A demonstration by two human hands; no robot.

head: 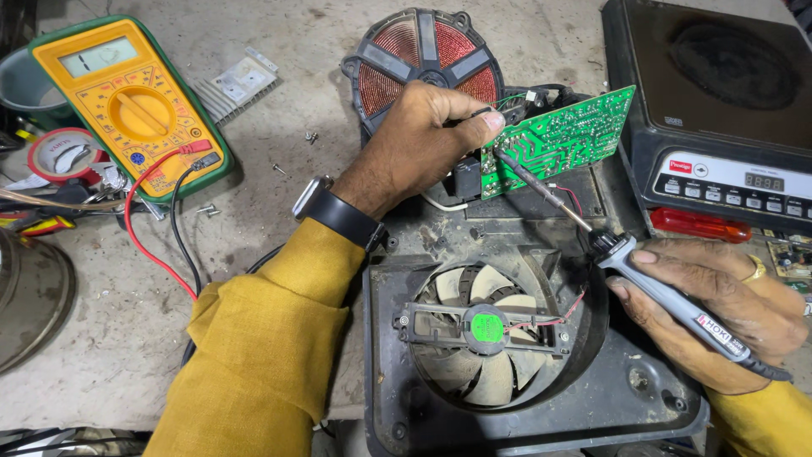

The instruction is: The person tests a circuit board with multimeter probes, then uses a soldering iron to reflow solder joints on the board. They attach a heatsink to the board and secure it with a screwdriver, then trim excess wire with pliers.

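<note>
The green circuit board (558,140) is being held up on edge above the dusty black casing (541,355), its solder side tilted toward the camera, likely so the joints are facing the tool. The left hand (419,140) is pinching the board's left edge between thumb and fingertips, steadying it in the air while its wires are trailing down into the casing. The right hand (719,309) is wrapping its fingers closed round the grey handle of a soldering iron (626,254), held like a pen, and the iron's thin tip is touching the board's lower left part.

Below the board, a pale fan (486,330) is sitting in the casing's round well, a round green label marking its hub. Behind the left hand, a coil of copper-red wire (427,59) is standing propped up, out of the way yet wired to the board.

On the desk (110,338) at far left, a yellow meter (127,97) in a green surround is lying face up, its red and black leads (156,228) curling toward the sleeve. A roll of red tape (61,154) is lying just beside it. At right, a black cooktop (719,110) is resting, a small red badge and a row of grey buttons showing on its white front panel, and a red-handled screwdriver (698,225) is lying in front of it.
</note>
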